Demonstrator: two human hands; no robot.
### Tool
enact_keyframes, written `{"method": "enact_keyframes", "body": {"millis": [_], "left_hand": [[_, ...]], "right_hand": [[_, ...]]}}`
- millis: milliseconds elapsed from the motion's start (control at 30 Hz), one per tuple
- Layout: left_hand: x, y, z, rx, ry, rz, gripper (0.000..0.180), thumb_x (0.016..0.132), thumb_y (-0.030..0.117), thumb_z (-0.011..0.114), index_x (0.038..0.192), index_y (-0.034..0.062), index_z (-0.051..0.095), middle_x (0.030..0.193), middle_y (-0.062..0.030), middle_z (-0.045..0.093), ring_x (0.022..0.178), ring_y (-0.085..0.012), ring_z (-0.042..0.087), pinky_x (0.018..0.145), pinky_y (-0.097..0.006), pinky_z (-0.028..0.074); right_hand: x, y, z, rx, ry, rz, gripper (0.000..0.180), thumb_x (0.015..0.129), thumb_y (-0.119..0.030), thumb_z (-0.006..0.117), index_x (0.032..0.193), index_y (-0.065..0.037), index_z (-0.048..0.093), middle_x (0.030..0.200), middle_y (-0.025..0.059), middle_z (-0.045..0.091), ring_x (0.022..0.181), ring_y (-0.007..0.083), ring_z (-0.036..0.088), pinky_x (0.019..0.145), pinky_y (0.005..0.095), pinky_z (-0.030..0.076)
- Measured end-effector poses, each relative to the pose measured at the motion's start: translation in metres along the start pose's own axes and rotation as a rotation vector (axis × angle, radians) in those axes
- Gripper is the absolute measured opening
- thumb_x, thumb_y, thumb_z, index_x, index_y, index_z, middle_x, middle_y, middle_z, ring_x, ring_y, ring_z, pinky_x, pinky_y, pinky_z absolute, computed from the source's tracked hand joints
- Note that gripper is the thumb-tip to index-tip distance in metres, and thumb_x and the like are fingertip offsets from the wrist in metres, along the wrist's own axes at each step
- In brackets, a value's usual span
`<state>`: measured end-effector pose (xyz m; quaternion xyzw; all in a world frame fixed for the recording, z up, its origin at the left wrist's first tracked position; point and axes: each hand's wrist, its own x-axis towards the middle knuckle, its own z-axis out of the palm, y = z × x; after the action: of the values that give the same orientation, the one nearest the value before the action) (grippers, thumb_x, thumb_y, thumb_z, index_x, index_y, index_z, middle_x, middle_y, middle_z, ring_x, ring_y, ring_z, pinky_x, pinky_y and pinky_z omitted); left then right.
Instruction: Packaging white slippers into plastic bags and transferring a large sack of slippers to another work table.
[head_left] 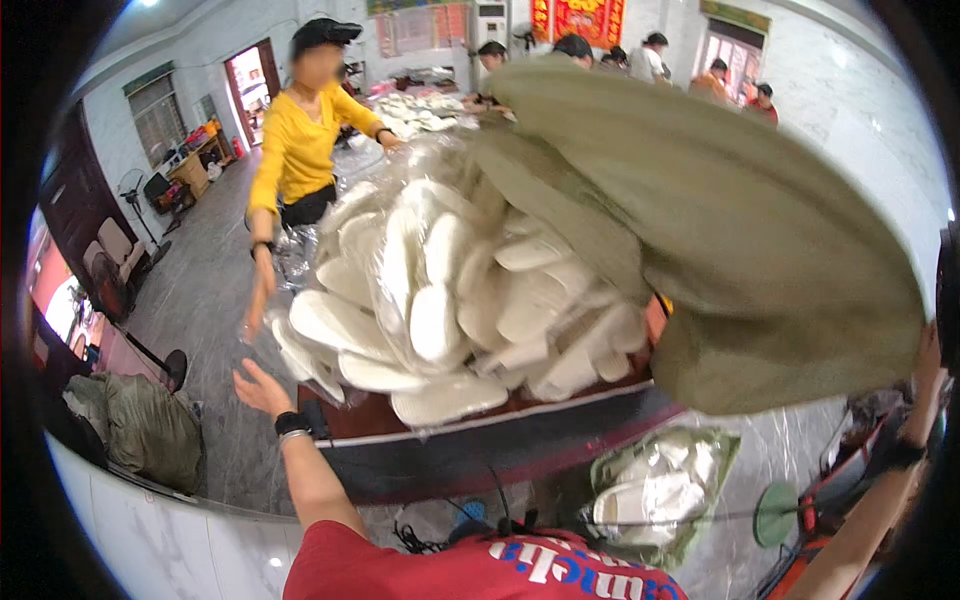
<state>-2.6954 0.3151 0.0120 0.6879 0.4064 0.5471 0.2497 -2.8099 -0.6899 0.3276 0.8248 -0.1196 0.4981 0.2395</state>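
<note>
My left hand [262, 388] is out over the table's left edge, fingers spread, holding nothing. Beside it lies a large heap of white sole-shaped pieces [435, 320], many of them wrapped in clear plastic bags [400, 215]. At the far right, my right hand [932, 350] grips the edge of a big olive-green cloth [770, 230], perhaps a sack; the fingers are mostly hidden. The cloth billows in the air, blurred, and covers the heap's right side. Across the heap's left side, a person in a yellow top [298, 140] reaches one arm down near my left hand.
The dark table [460, 455] carries the heap. On the floor below are an open green bag of white pieces [665, 490] and a round green stool [776, 515]. Stuffed green sacks [150, 430] and a fan [172, 370] stand left. Other people work at the back.
</note>
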Motion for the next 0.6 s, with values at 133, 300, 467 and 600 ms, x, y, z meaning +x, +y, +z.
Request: {"method": "enact_keyframes", "body": {"millis": [133,300,467,600], "left_hand": [[0.060,-0.145,0.057,-0.430,-0.561,-0.578,0.094,0.083,0.070,0.036,0.143,0.0002,0.016,0.149,-0.0189,0.014,0.138,-0.0317,0.014,0.110,-0.042,0.018],[-0.014,-0.102,0.152,-0.964,-0.760,-0.725,0.042,0.093,0.032,0.047,0.121,0.0003,0.049,0.111,-0.0090,0.058,0.094,-0.0250,0.057,0.077,-0.036,0.049],[-0.064,-0.092,0.176,-0.901,-0.829,-0.748,0.041,0.093,0.031,0.048,0.121,0.0011,0.049,0.111,-0.0098,0.058,0.093,-0.0255,0.058,0.076,-0.036,0.049],[-0.080,-0.062,0.199,-0.823,-0.861,-0.725,0.041,0.092,0.030,0.050,0.122,0.0019,0.049,0.110,-0.0105,0.058,0.092,-0.0259,0.058,0.074,-0.037,0.050]], "right_hand": [[-0.176,-0.067,0.068,0.018,-0.378,0.044,0.014,0.074,-0.005,0.058,0.087,0.000,0.057,0.084,0.0202,0.057,0.082,0.0384,0.054,0.072,0.0452,0.042],[-0.260,-0.227,0.031,0.241,-0.687,0.188,0.021,0.072,-0.011,0.064,0.065,-0.001,0.047,0.069,0.0184,0.051,0.071,0.0397,0.049,0.062,0.0477,0.038],[-0.282,-0.271,-0.001,0.267,-0.759,0.258,0.020,0.072,-0.011,0.063,0.066,0.001,0.048,0.071,0.0194,0.052,0.074,0.0404,0.051,0.065,0.0485,0.039],[-0.283,-0.277,-0.010,0.225,-0.800,0.283,0.020,0.071,-0.011,0.060,0.065,0.002,0.046,0.069,0.0209,0.052,0.072,0.0415,0.051,0.063,0.0490,0.039]]}}
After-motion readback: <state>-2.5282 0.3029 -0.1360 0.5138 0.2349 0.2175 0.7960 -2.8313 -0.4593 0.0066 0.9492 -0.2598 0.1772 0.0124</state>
